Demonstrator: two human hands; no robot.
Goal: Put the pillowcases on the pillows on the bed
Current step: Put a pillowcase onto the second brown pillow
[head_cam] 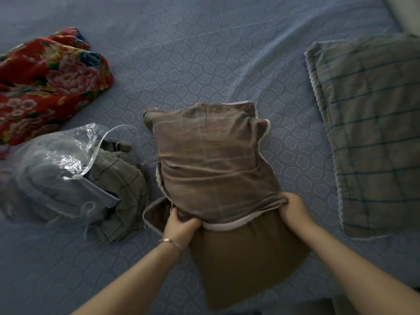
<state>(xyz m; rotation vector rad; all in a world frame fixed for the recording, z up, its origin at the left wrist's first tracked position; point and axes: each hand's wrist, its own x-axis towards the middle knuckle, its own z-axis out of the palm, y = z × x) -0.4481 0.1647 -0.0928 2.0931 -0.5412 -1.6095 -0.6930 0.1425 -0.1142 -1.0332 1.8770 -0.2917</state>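
brown pillow point(245, 262) on bed point(204, 53), far half inside checked grey-brown pillowcase point(211, 160), covered checked pillow point(372, 137) flat at right

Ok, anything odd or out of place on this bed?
Nothing damaged. The pillowcase sits bunched over only the far half of the pillow, left hand and right hand gripping its open edge. Checked cloth hangs half out of the plastic bag at left.
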